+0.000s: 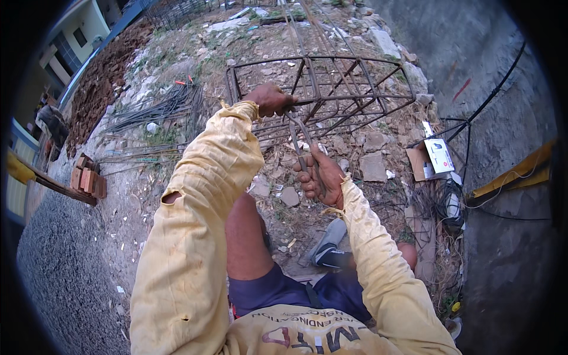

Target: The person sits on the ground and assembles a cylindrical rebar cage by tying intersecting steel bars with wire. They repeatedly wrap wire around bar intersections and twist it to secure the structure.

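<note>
Head view: your left hand (271,99) grips a bar at the near edge of the rebar cage (331,89), fingers closed around it. Your right hand (321,176), just below and nearer you, is closed on the handles of one tool (297,137), whose head reaches up to the bar right beside the left hand. There is one cage: rusty, dark, box-shaped, standing on rubble. One bundle of loose rods (157,109) lies well to its left.

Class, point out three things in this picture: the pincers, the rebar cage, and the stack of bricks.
pincers (297,141), head view, on the metal handles above the right hand.
rebar cage (355,58), head view, on its top far bar.
stack of bricks (87,179), head view, on the top brick faces.
</note>
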The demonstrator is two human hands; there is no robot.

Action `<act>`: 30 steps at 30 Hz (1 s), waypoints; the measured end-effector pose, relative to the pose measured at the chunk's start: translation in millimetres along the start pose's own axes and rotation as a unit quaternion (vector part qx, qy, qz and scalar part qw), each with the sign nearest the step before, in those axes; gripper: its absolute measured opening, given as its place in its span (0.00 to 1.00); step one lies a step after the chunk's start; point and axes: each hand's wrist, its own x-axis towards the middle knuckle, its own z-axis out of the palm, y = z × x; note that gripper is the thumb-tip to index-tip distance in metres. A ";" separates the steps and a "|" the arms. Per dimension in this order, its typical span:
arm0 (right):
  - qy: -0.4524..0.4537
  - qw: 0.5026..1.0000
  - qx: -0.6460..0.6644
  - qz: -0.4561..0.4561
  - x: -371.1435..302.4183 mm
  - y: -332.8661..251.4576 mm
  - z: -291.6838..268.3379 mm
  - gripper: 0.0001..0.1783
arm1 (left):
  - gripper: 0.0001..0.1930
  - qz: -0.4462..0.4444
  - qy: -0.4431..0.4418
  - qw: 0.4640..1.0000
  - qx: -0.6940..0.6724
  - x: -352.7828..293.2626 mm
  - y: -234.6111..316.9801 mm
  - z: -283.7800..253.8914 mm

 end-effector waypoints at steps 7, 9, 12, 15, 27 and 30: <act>0.276 0.808 -0.453 -0.258 -2.8 10.1 10.1 0.29 | 0.26 0.018 -0.004 0.999 0.031 8.7 -12.1 -5.6; 0.331 0.686 -0.551 -0.341 -2.9 18.0 4.7 0.34 | 0.25 0.017 -0.011 1.000 0.014 10.8 -14.4 -8.0; 0.453 0.422 -0.668 -0.413 0.5 24.6 -10.4 0.40 | 0.24 0.020 -0.024 0.999 -0.009 12.6 -12.0 -10.4; 0.441 0.421 -0.686 -0.397 4.9 25.3 -21.6 0.41 | 0.22 0.022 -0.033 0.999 -0.033 13.1 -13.0 -10.3; 0.161 0.934 -0.277 -0.159 -3.1 6.2 -19.4 0.27 | 0.16 0.086 -0.031 0.996 0.013 4.8 -10.9 -11.2; 0.178 0.852 -0.387 -0.303 6.2 15.5 -36.8 0.23 | 0.16 0.017 -0.038 0.999 -0.034 2.8 -2.8 -9.7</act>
